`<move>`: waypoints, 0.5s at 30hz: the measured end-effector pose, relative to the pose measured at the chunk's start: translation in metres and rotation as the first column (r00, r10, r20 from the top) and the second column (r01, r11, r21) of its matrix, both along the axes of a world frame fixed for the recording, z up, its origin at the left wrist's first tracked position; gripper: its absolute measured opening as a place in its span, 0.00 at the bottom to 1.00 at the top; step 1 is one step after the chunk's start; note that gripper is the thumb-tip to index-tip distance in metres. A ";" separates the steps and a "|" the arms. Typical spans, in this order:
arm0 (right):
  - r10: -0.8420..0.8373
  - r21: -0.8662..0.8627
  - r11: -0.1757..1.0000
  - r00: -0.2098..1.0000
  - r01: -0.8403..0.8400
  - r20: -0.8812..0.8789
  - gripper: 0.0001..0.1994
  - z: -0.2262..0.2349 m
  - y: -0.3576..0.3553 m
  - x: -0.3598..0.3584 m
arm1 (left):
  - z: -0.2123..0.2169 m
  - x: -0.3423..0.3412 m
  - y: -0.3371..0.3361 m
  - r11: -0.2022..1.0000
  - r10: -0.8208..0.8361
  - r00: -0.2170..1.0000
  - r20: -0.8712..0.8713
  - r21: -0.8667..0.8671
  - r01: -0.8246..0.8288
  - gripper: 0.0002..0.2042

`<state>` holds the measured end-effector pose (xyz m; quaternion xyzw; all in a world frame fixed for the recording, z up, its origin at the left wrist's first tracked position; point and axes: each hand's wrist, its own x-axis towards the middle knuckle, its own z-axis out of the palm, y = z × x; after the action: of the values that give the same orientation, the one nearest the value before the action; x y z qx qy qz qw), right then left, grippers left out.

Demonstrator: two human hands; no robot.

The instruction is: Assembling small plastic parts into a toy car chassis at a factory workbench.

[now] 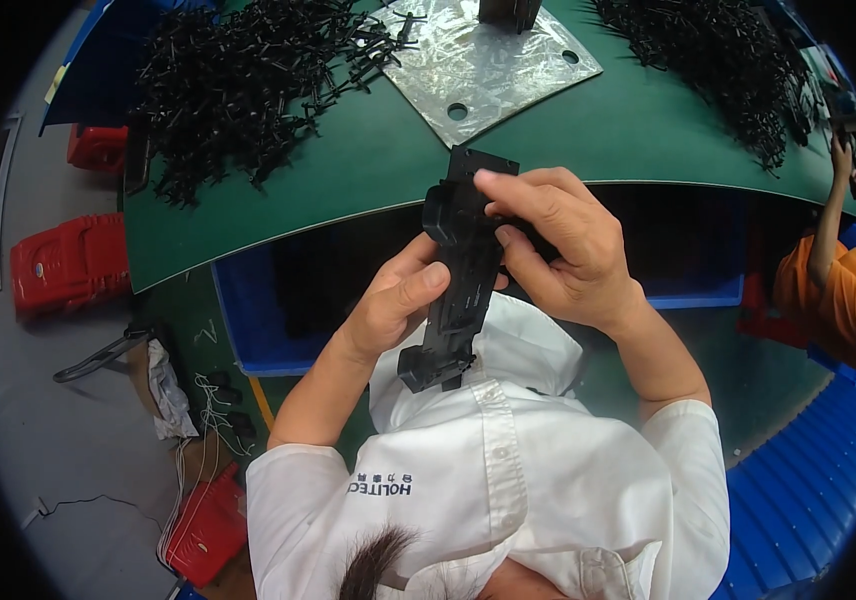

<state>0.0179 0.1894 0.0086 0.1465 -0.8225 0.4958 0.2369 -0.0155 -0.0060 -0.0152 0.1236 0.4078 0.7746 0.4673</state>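
Below, my green tabletop [368, 170] carries black part heaps [238, 80] — both hands, left [393, 300] and right [563, 245], grasp a long black moulded plastic part [458, 275].

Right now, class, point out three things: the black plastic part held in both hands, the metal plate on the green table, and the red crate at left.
black plastic part [460, 290], head view, middle of its long body
metal plate [483, 62], head view, its shiny centre
red crate [68, 262], head view, its top face

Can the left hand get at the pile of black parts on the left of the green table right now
Probably not at once: the left hand is gripping the long black plastic part together with the right hand. Nothing blocks the way to the pile, but it lies farther across the table.
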 end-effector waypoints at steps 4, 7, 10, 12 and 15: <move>0.041 0.133 0.991 0.994 -0.028 -0.098 0.25 -0.001 0.001 -0.001 | 0.005 -0.001 0.000 1.000 -0.002 0.999 -0.045 -0.010 0.002 0.34; 0.043 0.143 0.989 0.994 -0.028 -0.103 0.25 -0.001 0.001 -0.001 | 0.006 -0.001 0.001 1.000 -0.005 0.998 -0.059 -0.021 0.004 0.33; 0.042 0.150 0.988 0.994 -0.027 -0.096 0.26 -0.001 0.002 0.000 | 0.005 -0.001 0.001 1.000 -0.002 0.999 -0.046 -0.008 0.002 0.33; 0.038 0.150 0.988 0.995 -0.023 -0.096 0.26 0.000 0.001 0.000 | 0.006 -0.001 0.001 1.000 -0.002 0.999 -0.053 -0.014 0.002 0.33; 0.038 0.148 0.989 0.995 -0.024 -0.092 0.26 0.000 0.001 0.000 | 0.006 -0.002 0.001 1.000 -0.005 0.998 -0.062 -0.021 0.004 0.33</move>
<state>0.0176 0.1908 0.0088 0.1994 -0.8423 0.4302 0.2563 -0.0178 -0.0050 -0.0092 0.1435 0.4298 0.7652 0.4574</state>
